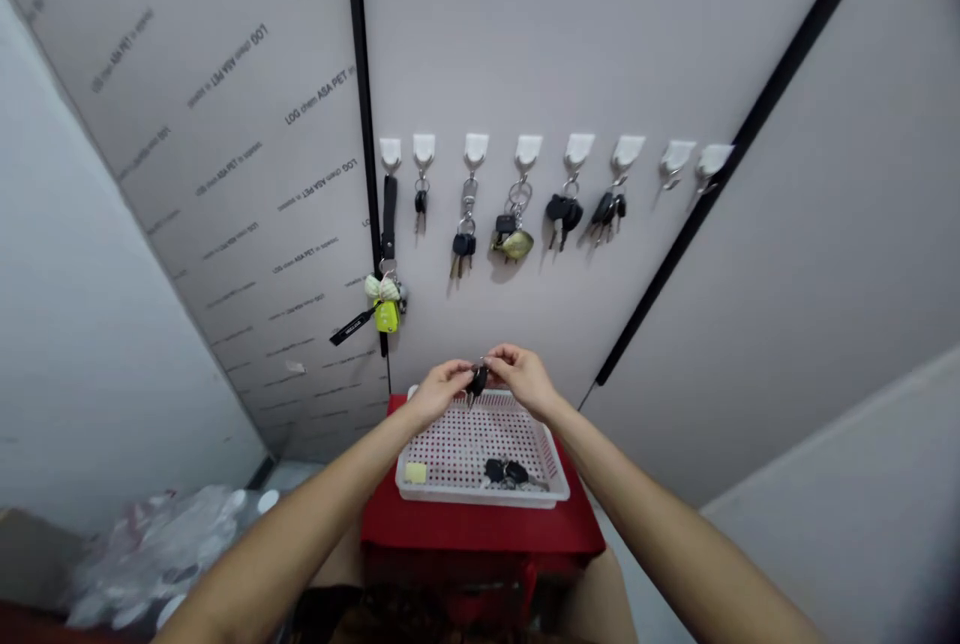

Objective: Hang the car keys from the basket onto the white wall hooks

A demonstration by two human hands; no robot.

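Outstretched forearms point(322, 509) lead to hands point(441, 392) point(525, 382) pinching black keys point(478, 382), long axis steep, blades point(470, 402) pointing down.

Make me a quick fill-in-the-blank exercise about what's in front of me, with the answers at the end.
1. The left hand and right hand hold keys whose heads are ____.
2. Above the hands runs a row of ____ white hooks.
3. The surface under the basket is coloured ____.
4. A small yellow piece lies in the basket's near ____ corner.

Missing words: black; eight; red; left.
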